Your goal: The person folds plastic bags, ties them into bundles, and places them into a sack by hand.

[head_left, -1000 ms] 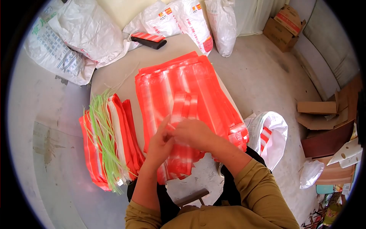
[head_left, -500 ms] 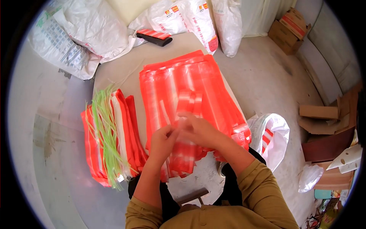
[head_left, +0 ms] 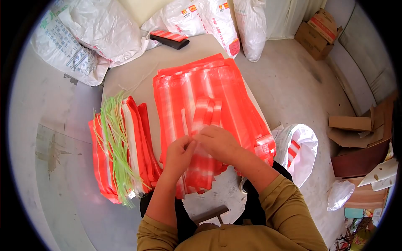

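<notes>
The left hand [head_left: 178, 157] and right hand [head_left: 218, 144] meet with fingers curled over the folded bag [head_left: 207, 111], though I cannot tell what they pinch. The right fingers, raised and blurred half a second ago, now bend down beside the left ones, suggesting closer work at one spot. Beneath, the red stack [head_left: 232, 94] lies unmoved on the table [head_left: 127, 79].
</notes>
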A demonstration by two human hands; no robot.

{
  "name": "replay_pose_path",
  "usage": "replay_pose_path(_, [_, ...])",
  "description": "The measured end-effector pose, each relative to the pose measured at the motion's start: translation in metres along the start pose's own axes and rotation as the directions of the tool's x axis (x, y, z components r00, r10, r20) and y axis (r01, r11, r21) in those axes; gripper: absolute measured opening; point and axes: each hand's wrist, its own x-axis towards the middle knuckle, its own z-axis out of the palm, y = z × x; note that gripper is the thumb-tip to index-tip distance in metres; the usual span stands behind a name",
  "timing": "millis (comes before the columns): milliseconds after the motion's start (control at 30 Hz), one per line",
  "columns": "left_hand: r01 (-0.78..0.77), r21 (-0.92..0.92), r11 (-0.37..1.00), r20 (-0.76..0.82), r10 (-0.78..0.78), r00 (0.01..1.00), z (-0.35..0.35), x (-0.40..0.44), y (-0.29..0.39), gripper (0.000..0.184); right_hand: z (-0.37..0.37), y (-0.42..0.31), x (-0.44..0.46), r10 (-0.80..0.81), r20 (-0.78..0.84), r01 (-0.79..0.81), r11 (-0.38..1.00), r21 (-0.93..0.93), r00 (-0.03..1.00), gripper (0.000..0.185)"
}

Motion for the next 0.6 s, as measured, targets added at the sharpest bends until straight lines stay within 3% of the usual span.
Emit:
replay_pose_path(233, [0.000, 0.016, 1.000, 0.054, -0.001, 0.999, -0.002, -0.003, -0.002, 0.013, 0.003, 0.000, 0.000, 0.014, -0.015, -0.013, 1.000, 0.029, 1.000, 0.022])
replay_pose_path(433, [-0.042, 0.221, 0.974, 0.032, 0.036, 0.999, -0.004, -0.006, 0.014, 0.016, -0.002, -0.006, 0.002, 0.101, 0.027, -0.102, 0.994, 0.035, 0.995, 0.019])
replay_pose_path(600, [-0.195, 0.385, 0.902, -0.015, 0.217, 0.976, -0.002, -0.006, 0.015, 0.012, -0.005, -0.012, 0.003, 0.224, 0.016, -0.224, 0.964, 0.142, 0.974, 0.013])
